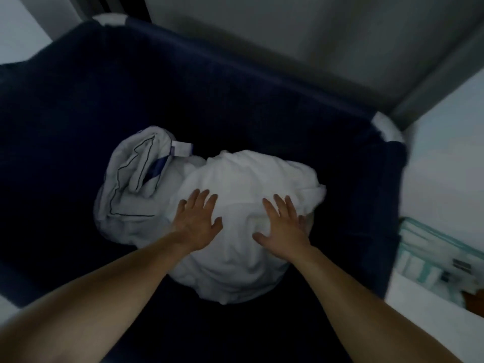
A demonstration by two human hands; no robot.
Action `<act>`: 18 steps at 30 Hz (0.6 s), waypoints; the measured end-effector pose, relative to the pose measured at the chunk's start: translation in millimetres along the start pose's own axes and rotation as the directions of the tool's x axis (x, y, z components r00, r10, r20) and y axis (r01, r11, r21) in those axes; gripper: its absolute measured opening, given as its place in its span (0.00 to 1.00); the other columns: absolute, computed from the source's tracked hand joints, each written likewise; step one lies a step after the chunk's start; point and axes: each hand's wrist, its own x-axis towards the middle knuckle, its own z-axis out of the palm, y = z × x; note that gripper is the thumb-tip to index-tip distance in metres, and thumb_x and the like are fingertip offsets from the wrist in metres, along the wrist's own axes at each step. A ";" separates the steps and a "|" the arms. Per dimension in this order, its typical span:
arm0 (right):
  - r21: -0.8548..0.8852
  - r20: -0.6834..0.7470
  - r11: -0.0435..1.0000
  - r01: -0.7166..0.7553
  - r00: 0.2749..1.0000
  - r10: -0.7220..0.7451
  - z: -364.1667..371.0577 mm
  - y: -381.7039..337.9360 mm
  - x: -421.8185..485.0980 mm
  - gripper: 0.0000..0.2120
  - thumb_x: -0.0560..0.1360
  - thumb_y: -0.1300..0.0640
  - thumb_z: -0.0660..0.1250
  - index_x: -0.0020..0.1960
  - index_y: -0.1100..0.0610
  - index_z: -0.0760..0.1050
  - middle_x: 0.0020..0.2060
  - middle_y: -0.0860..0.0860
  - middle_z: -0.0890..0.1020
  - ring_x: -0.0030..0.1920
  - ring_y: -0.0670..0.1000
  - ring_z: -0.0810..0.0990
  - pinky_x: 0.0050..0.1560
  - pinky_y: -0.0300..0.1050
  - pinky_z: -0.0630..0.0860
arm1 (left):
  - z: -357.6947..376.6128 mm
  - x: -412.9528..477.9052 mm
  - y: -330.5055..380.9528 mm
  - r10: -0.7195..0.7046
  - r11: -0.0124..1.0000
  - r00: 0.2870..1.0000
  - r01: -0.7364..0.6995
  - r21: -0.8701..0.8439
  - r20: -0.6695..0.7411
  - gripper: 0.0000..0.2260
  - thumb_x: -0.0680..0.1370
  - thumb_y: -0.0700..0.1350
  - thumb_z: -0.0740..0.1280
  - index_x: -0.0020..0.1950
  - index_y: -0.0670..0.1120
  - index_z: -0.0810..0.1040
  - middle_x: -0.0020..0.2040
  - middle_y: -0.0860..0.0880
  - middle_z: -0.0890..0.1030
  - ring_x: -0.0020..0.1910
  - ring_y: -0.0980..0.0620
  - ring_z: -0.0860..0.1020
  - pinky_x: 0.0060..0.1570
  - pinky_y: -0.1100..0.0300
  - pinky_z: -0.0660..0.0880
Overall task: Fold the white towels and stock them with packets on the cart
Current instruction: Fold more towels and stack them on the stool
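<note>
A crumpled heap of white towels [243,179] lies at the bottom of a deep dark-blue fabric bin [78,106]. My left hand [196,221] lies flat on the left side of the heap, fingers spread. My right hand [282,224] lies flat on the right side, fingers straight and spread. Neither hand grips the cloth. Beside the heap on the left sits a white cloth with thin dark-blue trim and a label [131,179]. Packets in teal and white wrapping [429,255] lie on a white surface at the right edge.
The bin has white corner pieces at the far left [110,20] and the right [387,128]. A grey wall [314,35] rises behind it. A white surface [445,166] borders the bin on the right. The scene is dim and slightly blurred.
</note>
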 end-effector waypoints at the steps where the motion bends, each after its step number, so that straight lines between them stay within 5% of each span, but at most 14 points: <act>1: 0.012 0.045 0.999 -0.037 0.998 0.036 12.5 -2.3 17.3 0.47 0.74 0.33 0.63 0.79 0.43 0.36 0.79 0.46 0.36 0.77 0.54 0.33 0.75 0.67 0.43 | 7.2 10.7 -11.0 0.012 1.000 1.000 -0.011 -0.007 0.020 0.45 0.67 0.67 0.33 0.81 0.49 0.48 0.81 0.47 0.50 0.80 0.46 0.47 0.76 0.45 0.47; 8: -0.024 0.271 0.979 -0.204 0.941 0.203 92.0 -0.1 108.4 0.69 0.56 0.30 0.76 0.77 0.41 0.29 0.78 0.49 0.32 0.76 0.58 0.29 0.65 0.80 0.47 | 60.8 61.3 -70.1 0.047 0.999 0.988 -0.044 -0.021 0.145 0.41 0.72 0.67 0.38 0.81 0.48 0.48 0.81 0.47 0.49 0.80 0.46 0.46 0.77 0.45 0.47; 11: -0.108 0.279 0.954 -0.279 0.913 0.298 124.6 -4.2 112.1 0.68 0.57 0.34 0.79 0.78 0.45 0.33 0.77 0.52 0.42 0.77 0.61 0.39 0.64 0.79 0.55 | 79.4 65.7 -81.8 0.068 0.998 0.978 -0.063 -0.029 0.197 0.34 0.80 0.63 0.48 0.81 0.48 0.47 0.81 0.47 0.49 0.80 0.46 0.46 0.77 0.46 0.46; 13: -0.200 0.145 0.935 -0.293 0.935 0.324 137.8 -10.5 106.2 0.51 0.66 0.42 0.76 0.77 0.51 0.49 0.70 0.56 0.59 0.72 0.60 0.56 0.63 0.70 0.67 | 85.6 63.0 -82.8 0.083 0.996 0.972 -0.076 -0.041 0.218 0.35 0.78 0.63 0.49 0.81 0.48 0.47 0.81 0.47 0.49 0.80 0.46 0.46 0.76 0.46 0.47; 15: -0.180 0.040 0.937 -0.301 0.949 0.313 144.1 -14.4 100.0 0.23 0.75 0.52 0.66 0.67 0.55 0.63 0.62 0.55 0.72 0.64 0.58 0.68 0.60 0.59 0.73 | 84.1 58.1 -79.1 0.109 0.993 0.965 -0.094 -0.071 0.238 0.37 0.76 0.64 0.49 0.81 0.48 0.47 0.81 0.47 0.49 0.80 0.46 0.46 0.76 0.46 0.48; 18: 0.026 0.066 0.956 -0.291 0.955 0.289 131.6 -16.3 85.8 0.05 0.77 0.56 0.62 0.52 0.54 0.69 0.56 0.57 0.79 0.58 0.58 0.77 0.54 0.47 0.74 | 70.5 50.9 -70.1 0.114 0.988 0.957 -0.081 -0.132 0.265 0.44 0.70 0.69 0.47 0.81 0.48 0.44 0.81 0.47 0.48 0.80 0.47 0.46 0.76 0.46 0.50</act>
